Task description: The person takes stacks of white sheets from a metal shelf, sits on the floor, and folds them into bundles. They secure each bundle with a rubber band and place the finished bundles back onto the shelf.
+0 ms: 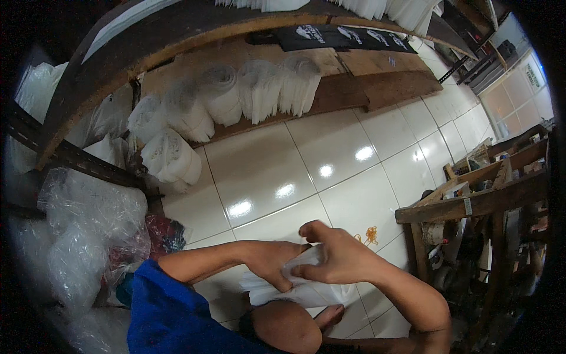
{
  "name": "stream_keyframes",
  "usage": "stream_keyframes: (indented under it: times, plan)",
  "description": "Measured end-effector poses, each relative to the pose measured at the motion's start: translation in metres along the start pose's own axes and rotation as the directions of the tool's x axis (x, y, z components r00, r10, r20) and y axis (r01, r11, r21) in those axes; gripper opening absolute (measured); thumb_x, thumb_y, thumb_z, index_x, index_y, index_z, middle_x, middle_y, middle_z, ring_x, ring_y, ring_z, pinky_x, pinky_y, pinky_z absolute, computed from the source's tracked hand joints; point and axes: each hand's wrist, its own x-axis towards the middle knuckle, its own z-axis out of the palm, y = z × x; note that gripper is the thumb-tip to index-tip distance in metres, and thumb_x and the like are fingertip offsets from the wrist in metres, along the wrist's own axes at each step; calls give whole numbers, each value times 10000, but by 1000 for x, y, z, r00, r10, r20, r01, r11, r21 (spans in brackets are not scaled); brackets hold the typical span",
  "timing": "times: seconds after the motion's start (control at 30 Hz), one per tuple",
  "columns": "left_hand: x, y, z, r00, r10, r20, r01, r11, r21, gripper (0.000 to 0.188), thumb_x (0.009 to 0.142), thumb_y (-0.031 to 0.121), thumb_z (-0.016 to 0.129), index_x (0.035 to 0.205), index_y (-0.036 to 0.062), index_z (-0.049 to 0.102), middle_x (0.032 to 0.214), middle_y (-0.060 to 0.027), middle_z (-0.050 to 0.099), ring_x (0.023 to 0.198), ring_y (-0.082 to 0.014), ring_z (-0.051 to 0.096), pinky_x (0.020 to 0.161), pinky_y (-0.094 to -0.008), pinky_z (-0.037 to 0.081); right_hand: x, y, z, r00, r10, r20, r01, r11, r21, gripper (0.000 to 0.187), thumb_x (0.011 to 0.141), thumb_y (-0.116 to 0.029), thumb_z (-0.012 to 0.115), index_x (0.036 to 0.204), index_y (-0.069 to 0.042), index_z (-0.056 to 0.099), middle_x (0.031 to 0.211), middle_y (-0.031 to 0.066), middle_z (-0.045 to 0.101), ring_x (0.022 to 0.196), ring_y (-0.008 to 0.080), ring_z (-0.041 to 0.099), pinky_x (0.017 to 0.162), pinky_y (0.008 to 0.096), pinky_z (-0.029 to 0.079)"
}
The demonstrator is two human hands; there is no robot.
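Evidently the bundle (pixel 315 293) is light: it looks like thin white plastic sheets, loosely gathered under both hands and just above the person's knee (pixel 289 327). It is probably soft and floppy, with smooth layers apt to slide over one another, and easily creased rather than broken. The middle seems the best hold, with a broad, gentle squeeze; the loose, fanned edges below the left hand (pixel 272 259) would likely splay if taken alone. That hand presses on the bundle with its thumb on top, its fingers mostly hidden. The right hand (pixel 341 255) arches over the other part, thumb and forefinger spread; whether it pinches anything, I cannot tell.

Just beyond the right wrist, orange bands (pixel 371 236) lie on the floor (pixel 265 159). Ahead and to the left of the hands are white rolls (pixel 218 94). Clear bags (pixel 88 218) crowd the left elbow, and a wooden rack (pixel 471 192) stands right of the right forearm. Closest in the way is the knee, limiting room beneath the bundle.
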Motion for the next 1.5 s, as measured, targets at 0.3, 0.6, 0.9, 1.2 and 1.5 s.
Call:
stream_keyframes:
  times: [0.3,0.6,0.9,1.2,1.5]
  plan:
    - [1,3,3,991,-132,35,129,990,56,588,657,222,726,1140,-45,522,1020,-189,635,966,-263,608,859,-359,466,44,32,-21,866,-3,500,-143,957,253,522,805,-297,697,1161,62,567,1076,179,638,974,207,605,881,292,458]
    - [-11,-16,19,973,21,-229,-36,997,-65,828,627,245,763,1333,-15,417,1202,-175,581,1125,-247,546,980,-345,416,-2,103,1,957,190,218,-251,921,299,476,931,-276,335,1175,48,585,1123,147,635,1051,229,578,946,313,425]
    - [-50,-38,45,884,-154,-442,-14,936,-353,756,645,116,700,1331,-18,411,1140,-89,569,1079,-164,522,955,-303,411,-120,159,79,992,63,110,-94,949,300,284,900,-160,429,1042,-12,625,877,163,651,824,292,639,778,375,505]
    - [-20,-41,51,823,-297,-485,105,918,-383,737,678,96,683,1345,-22,394,1182,-112,557,1109,-195,524,971,-322,414,-48,59,69,725,-512,-460,397,857,-327,222,723,-71,728,922,-33,638,877,104,611,749,265,605,620,354,503]
    - [-4,-47,58,646,-269,-715,8,938,-347,717,705,67,680,1353,8,379,1185,-114,558,1110,-199,540,962,-336,433,2,51,108,702,-448,-554,95,830,-550,218,698,-82,641,912,-66,604,856,64,522,776,233,501,649,355,406]
